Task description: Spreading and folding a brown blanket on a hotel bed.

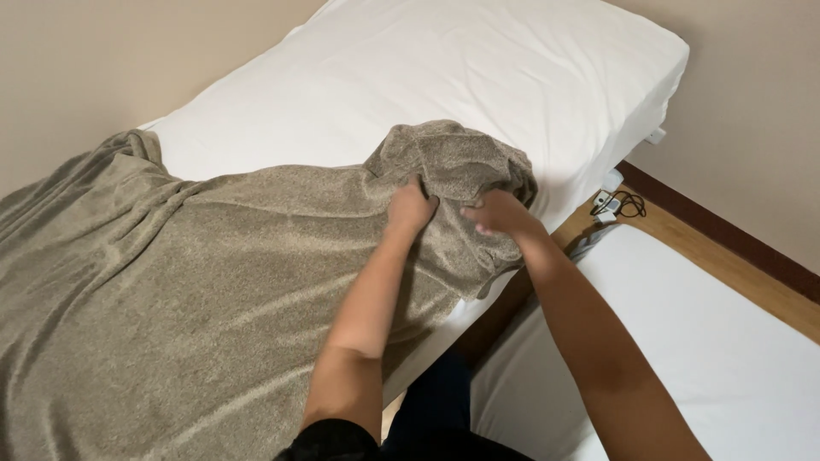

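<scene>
Gripping bunched corner of grey-brown blanket (256, 282) near bed's (478, 77) right edge: left hand (410, 207) closing fist in fabric, right hand (498, 213) blurring, probably pinching fold too. Rest of blanket lying spread toward bed's left edge. Risk: loose bunch slipping over edge toward lower mattress (700, 341) and cable (619, 203) on floor.

Count from the head view: one grey-brown blanket (196, 290), bunched at one corner, and two white mattresses, one under the blanket (478, 77) and one lower beside it (709, 341). Two hands are present, the left hand (410, 209) and the right hand (498, 213), both on the bunched corner. One white plug adapter with one black cable (617, 203) lies on the floor.
</scene>
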